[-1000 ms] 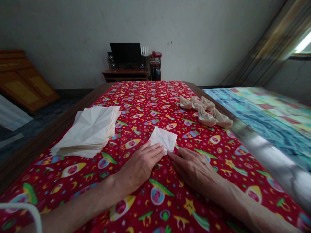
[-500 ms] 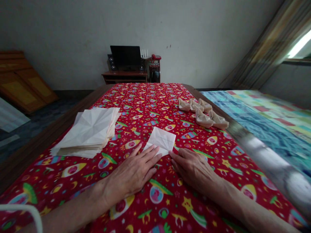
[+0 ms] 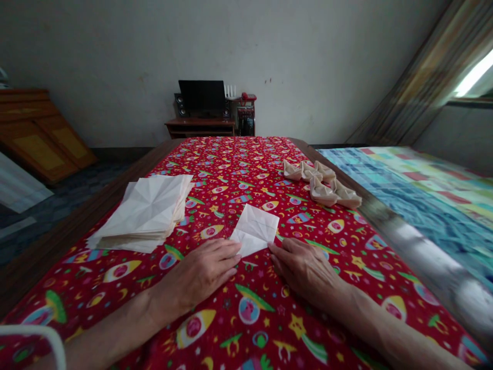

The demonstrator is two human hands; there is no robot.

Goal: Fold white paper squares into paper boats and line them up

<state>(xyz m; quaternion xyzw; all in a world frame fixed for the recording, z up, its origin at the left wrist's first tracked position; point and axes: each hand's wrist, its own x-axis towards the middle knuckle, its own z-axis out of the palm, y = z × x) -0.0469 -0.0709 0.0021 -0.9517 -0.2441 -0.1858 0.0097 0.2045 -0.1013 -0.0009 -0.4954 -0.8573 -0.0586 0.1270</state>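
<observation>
A: Head view: where's the folded paper square (image 3: pixel 254 231)?

B: Flat on the red rocket-print cloth (image 3: pixel 219 303), between the hands, almost square, so no clear long axis.

A: And the grip?

B: Wide open on both sides. The left hand (image 3: pixel 198 272) and right hand (image 3: pixel 304 270) lie flat, equally near, fingertips at its near edges, holding nothing.

A red rocket-print tablecloth (image 3: pixel 231 154) under white paper (image 3: pixel 254 229).
</observation>
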